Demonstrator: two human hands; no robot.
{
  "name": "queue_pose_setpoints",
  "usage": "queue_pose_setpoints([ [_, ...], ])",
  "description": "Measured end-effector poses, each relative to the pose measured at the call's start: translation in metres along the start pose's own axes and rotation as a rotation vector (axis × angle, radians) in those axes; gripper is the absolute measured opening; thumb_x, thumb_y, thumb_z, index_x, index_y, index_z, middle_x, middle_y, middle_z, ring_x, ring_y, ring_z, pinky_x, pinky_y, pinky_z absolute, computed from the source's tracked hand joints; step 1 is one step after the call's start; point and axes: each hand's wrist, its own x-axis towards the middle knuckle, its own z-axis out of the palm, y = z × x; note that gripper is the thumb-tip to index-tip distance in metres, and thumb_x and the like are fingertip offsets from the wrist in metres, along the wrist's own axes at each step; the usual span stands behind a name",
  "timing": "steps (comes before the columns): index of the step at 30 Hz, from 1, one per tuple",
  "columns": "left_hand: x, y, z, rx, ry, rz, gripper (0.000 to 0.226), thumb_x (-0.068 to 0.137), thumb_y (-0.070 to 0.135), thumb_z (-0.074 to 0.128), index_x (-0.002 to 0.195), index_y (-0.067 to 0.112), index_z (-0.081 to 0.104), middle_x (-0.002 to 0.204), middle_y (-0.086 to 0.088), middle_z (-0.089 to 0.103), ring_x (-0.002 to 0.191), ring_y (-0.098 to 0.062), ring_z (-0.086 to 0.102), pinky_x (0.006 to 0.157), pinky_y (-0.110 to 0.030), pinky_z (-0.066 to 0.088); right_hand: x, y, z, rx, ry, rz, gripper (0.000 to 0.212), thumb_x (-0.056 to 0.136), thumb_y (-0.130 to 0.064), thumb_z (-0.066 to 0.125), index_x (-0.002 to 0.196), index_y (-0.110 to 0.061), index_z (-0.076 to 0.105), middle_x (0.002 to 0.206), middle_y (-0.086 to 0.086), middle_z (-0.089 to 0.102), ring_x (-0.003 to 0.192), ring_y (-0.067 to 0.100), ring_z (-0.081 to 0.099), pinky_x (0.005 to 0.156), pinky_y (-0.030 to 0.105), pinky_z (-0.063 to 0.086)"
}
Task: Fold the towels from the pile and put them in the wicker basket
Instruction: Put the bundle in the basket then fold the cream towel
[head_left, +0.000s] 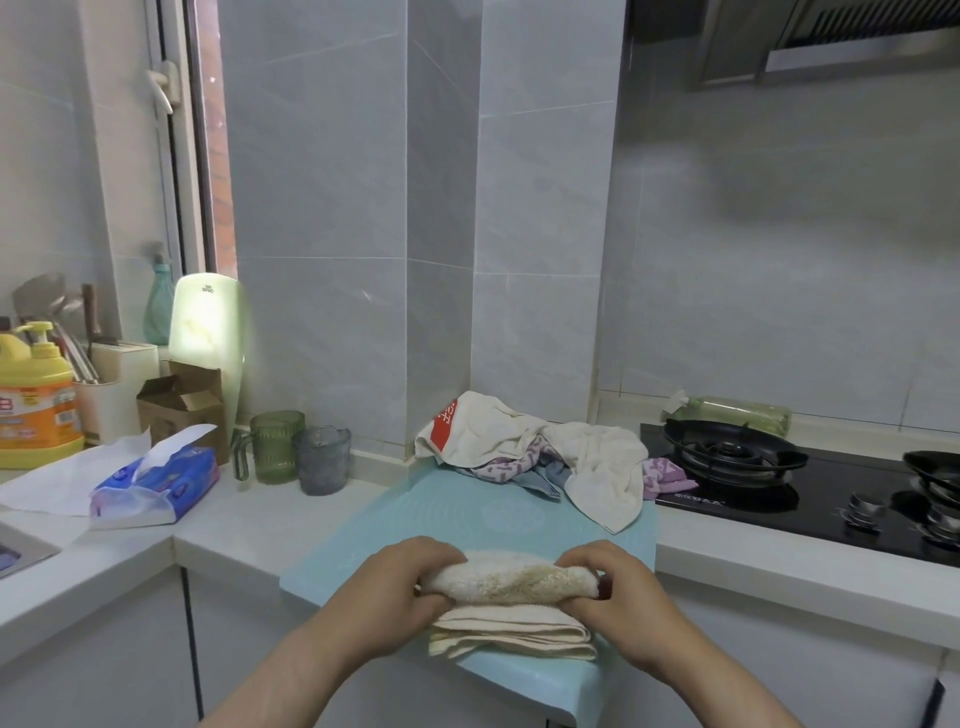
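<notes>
While left hand (402, 584) and right hand (621, 587) pinch the cream towel (511, 582) by its ends at the front edge of the blue mat (457, 514), the pile (524, 431) sits at its back edge — white counter (234, 525), grey wall tiles (322, 208).

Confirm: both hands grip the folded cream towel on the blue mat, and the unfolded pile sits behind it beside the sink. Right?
Not the sink. In the head view the left hand and right hand grip the folded cream towel on the blue mat, and the unfolded pile sits behind it beside the stove.
</notes>
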Motion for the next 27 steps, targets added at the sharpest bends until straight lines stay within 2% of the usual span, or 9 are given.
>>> queue_pose_setpoints([
  [3, -0.008, -0.007, 0.009, -0.011, 0.026, 0.009, 0.036, 0.08, 0.023, 0.067, 0.114, 0.035, 0.068, 0.117, 0.037, 0.044, 0.108, 0.025, 0.041, 0.099, -0.014, 0.038, -0.003, 0.002, 0.001, -0.058, 0.007, -0.025, 0.037, 0.067, -0.008, 0.082, 0.083, -0.038, 0.068, 0.096, -0.006, 0.063, 0.087, 0.004, 0.061, 0.075, 0.016, 0.046],
  [8, -0.013, -0.012, 0.013, 0.006, -0.003, -0.016, 0.04, 0.08, 0.026, 0.06, 0.119, 0.033, 0.066, 0.131, 0.026, 0.04, 0.12, 0.011, 0.04, 0.098, -0.001, 0.028, -0.004, 0.006, 0.001, -0.003, -0.05, 0.011, 0.023, 0.067, -0.004, 0.08, 0.08, -0.022, 0.076, 0.103, -0.004, 0.061, 0.087, 0.005, 0.064, 0.074, 0.013, 0.044],
  [12, -0.019, -0.004, 0.013, -0.019, -0.056, -0.06, 0.036, 0.069, 0.047, 0.058, 0.105, 0.044, 0.06, 0.136, 0.027, 0.036, 0.123, 0.01, 0.042, 0.098, -0.001, 0.028, -0.011, 0.001, -0.003, -0.154, -0.144, -0.048, 0.026, 0.075, -0.008, 0.07, 0.088, -0.03, 0.068, 0.113, -0.012, 0.054, 0.094, -0.001, 0.057, 0.077, 0.01, 0.041],
  [16, -0.019, 0.002, 0.013, 0.043, -0.045, -0.039, 0.032, 0.082, 0.043, 0.066, 0.111, 0.03, 0.069, 0.137, 0.025, 0.036, 0.12, 0.009, 0.041, 0.091, 0.004, 0.024, -0.018, -0.008, -0.004, -0.287, -0.177, -0.068, 0.021, 0.079, -0.029, 0.075, 0.085, -0.043, 0.06, 0.115, -0.019, 0.049, 0.089, 0.001, 0.054, 0.081, 0.013, 0.042],
  [18, -0.018, 0.01, 0.009, 0.054, -0.046, -0.052, 0.019, 0.088, 0.045, 0.061, 0.098, 0.032, 0.071, 0.135, 0.024, 0.041, 0.117, 0.006, 0.044, 0.088, 0.0, 0.028, -0.02, -0.013, -0.003, -0.325, -0.176, -0.046, 0.008, 0.084, -0.036, 0.07, 0.08, -0.039, 0.063, 0.113, -0.019, 0.049, 0.084, 0.002, 0.053, 0.078, 0.01, 0.04],
  [21, -0.011, 0.02, 0.006, 0.149, -0.018, -0.071, 0.03, 0.096, 0.046, 0.049, 0.071, 0.033, 0.06, 0.127, 0.018, 0.05, 0.112, -0.003, 0.043, 0.092, -0.019, 0.036, -0.016, -0.017, -0.003, -0.417, -0.123, -0.007, 0.031, 0.094, -0.042, 0.054, 0.071, -0.025, 0.066, 0.105, -0.019, 0.053, 0.099, 0.002, 0.045, 0.082, 0.01, 0.032],
  [23, -0.005, 0.021, 0.009, 0.167, 0.018, -0.098, 0.033, 0.093, 0.045, 0.054, 0.065, 0.03, 0.058, 0.114, 0.018, 0.052, 0.106, -0.005, 0.042, 0.089, -0.021, 0.036, -0.009, -0.021, 0.001, -0.435, -0.065, 0.022, 0.038, 0.095, -0.041, 0.052, 0.073, -0.014, 0.067, 0.098, -0.01, 0.059, 0.097, 0.009, 0.049, 0.083, 0.018, 0.036],
  [25, -0.002, 0.024, 0.016, 0.1, 0.061, -0.147, 0.026, 0.086, 0.044, 0.064, 0.065, 0.029, 0.058, 0.106, 0.018, 0.05, 0.104, -0.008, 0.043, 0.085, -0.019, 0.036, -0.003, -0.025, 0.008, -0.395, 0.031, 0.08, 0.035, 0.091, -0.038, 0.06, 0.074, -0.007, 0.065, 0.094, 0.001, 0.061, 0.089, 0.011, 0.054, 0.082, 0.026, 0.042],
  [27, 0.0, 0.025, 0.021, 0.014, 0.108, -0.209, 0.018, 0.079, 0.043, 0.069, 0.089, 0.033, 0.059, 0.11, 0.014, 0.049, 0.109, -0.014, 0.044, 0.089, -0.021, 0.037, -0.001, -0.027, 0.014, -0.276, 0.119, 0.18, 0.025, 0.083, -0.038, 0.069, 0.092, -0.015, 0.062, 0.107, 0.001, 0.059, 0.095, 0.011, 0.055, 0.082, 0.026, 0.043],
])
